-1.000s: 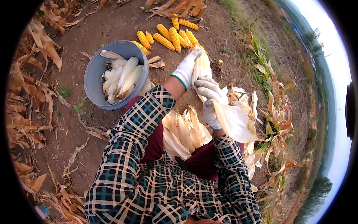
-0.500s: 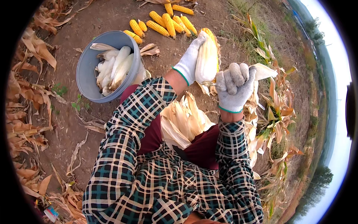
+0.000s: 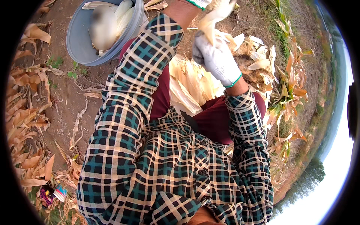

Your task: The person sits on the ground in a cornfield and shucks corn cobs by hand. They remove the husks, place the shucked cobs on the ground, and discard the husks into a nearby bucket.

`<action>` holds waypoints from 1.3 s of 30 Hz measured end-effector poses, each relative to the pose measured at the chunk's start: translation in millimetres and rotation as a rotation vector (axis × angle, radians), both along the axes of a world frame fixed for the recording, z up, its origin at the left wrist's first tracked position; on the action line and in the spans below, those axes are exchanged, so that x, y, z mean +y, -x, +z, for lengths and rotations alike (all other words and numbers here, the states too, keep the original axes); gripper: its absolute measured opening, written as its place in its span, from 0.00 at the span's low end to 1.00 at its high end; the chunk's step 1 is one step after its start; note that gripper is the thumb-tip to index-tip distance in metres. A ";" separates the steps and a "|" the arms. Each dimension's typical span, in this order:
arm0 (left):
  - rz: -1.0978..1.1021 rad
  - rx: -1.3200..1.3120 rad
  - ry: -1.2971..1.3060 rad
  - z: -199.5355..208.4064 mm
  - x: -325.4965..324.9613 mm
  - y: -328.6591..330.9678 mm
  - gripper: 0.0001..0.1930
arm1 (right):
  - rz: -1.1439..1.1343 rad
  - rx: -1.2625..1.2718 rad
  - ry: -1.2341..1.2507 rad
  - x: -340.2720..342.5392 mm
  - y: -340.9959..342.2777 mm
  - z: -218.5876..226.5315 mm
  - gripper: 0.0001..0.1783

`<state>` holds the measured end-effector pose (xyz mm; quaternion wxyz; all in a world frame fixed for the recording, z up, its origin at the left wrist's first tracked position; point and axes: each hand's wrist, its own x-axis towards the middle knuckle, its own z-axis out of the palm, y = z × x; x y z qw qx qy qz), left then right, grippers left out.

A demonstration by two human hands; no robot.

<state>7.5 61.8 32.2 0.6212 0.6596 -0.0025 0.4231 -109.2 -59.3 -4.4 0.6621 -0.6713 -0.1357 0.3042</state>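
Note:
In the head view, my right hand point(image 3: 216, 59), in a whitish knit glove with a green cuff, is closed around a long pale corn husk point(image 3: 210, 25). The husk rises from the fist and curves toward the top edge. My left hand point(image 3: 201, 2) is cut off by that edge. Only its glove cuff and the wrist below show, so its fingers and anything in them are hidden. A heap of dry husks point(image 3: 193, 84) lies between my legs, below the right hand.
At upper left stands a grey bucket point(image 3: 74, 44) with pale unhusked corn point(image 3: 122, 10) inside, partly blurred. Loose husks point(image 3: 258, 62) litter the ground right of my right hand. Dry corn leaves point(image 3: 28, 138) line the left side. Small coloured items point(image 3: 56, 193) lie at lower left.
The view has shifted, cutting off the yellow cobs and most of my left hand at the top. My right hand has pulled back toward me, now gripping a longer strip of husk.

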 end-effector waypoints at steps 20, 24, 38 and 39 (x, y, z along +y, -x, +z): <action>-0.470 0.421 0.470 -35.6 -7.3 22.7 0.23 | -0.415 0.028 0.023 -91.3 -4.5 -35.0 0.21; -0.617 0.531 0.623 -34.5 -29.1 44.0 0.24 | -0.407 -0.044 -0.128 -61.6 -18.3 -28.6 0.30; -1.042 0.459 0.962 -21.1 -5.2 40.4 0.24 | -0.275 -0.448 0.157 -45.1 -21.1 8.0 0.33; -1.009 0.486 0.902 -24.0 -4.5 39.9 0.24 | -0.349 -0.438 0.145 -44.7 -22.3 10.5 0.32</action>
